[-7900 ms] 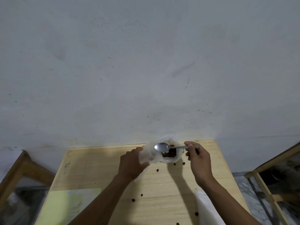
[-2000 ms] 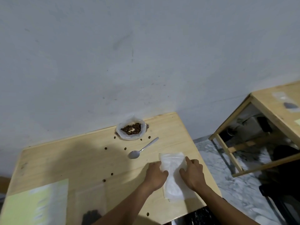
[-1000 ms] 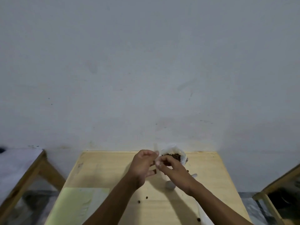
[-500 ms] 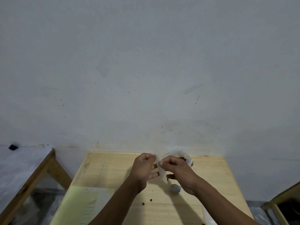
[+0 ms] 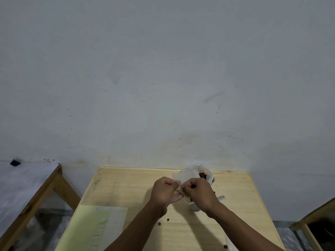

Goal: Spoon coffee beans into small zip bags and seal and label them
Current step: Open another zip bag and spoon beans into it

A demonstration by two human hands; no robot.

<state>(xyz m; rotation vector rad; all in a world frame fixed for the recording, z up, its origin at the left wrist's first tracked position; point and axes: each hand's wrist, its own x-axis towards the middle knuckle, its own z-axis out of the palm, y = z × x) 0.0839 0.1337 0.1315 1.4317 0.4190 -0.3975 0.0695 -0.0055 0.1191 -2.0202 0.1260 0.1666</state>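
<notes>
A small clear zip bag (image 5: 178, 176) is held up above the wooden table (image 5: 126, 185). My left hand (image 5: 165, 190) pinches its left side and my right hand (image 5: 198, 193) pinches its right side, both with curled fingers, close together. Behind them stands an open plastic bag of coffee beans (image 5: 203, 173) at the table's far edge. A metal spoon (image 5: 194, 207) lies on the table, mostly hidden under my right wrist.
Loose beans (image 5: 159, 223) are scattered on the table. A yellow-green label sheet (image 5: 94, 225) lies at the front left. A stack of bags (image 5: 231, 244) shows at the front right edge. Wooden furniture stands left (image 5: 45, 192) and right (image 5: 308, 223); a wall is behind.
The spoon was put down and a small bag taken from the stack. Over the last second both hands stayed together on the bag in front of the bean bag, shifting slightly.
</notes>
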